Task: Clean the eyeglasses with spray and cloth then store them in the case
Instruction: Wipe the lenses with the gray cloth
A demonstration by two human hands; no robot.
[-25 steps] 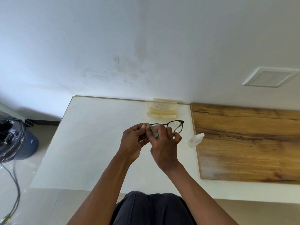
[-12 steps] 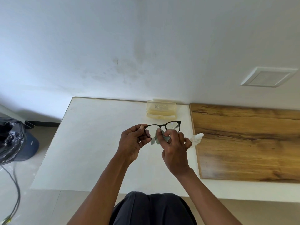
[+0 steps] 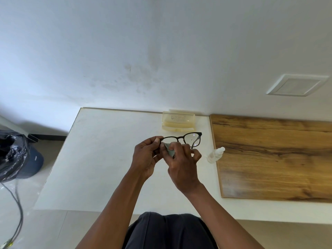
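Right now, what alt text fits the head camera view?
A left hand holds black eyeglasses over a white table while the right hand wipes one lens with a cloth; an open case and a spray bottle sit nearby.

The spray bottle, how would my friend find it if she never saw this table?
Start at the wooden board covering the white table's right side. At its left edge lies the spray bottle. It is small, clear and white-capped, unlike the yellowish case by the wall.
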